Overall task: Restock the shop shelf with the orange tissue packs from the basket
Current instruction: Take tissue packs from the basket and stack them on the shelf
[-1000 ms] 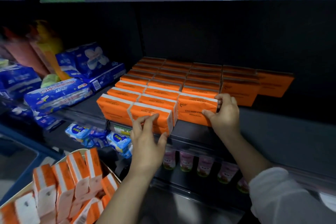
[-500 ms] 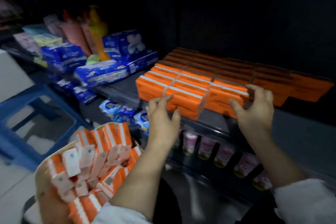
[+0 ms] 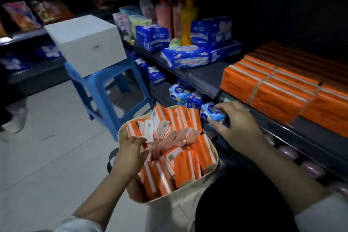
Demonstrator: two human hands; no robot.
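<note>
Dim shop shelf [image 3: 203,78] holds rows of flat orange tissue packs [image 3: 278,90]. More stand jammed in the cream cloth basket [image 3: 169,207], where the left hand [image 3: 131,154] pinches one. The right hand [image 3: 239,130] curls by a small blue pack [image 3: 211,115]; gripping or not, I cannot tell. One tug might spill its tight neighbours.

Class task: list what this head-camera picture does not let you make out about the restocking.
All in the head view:
1. Whether the left hand grips an orange tissue pack: its fingers blur into the crowded packs in the basket.
2. Whether the right hand touches the blue pack: the hand covers the contact.
3. Print on the shelved orange packs: blurred.
4. The shelf's right end: cut off by the frame edge.
</note>
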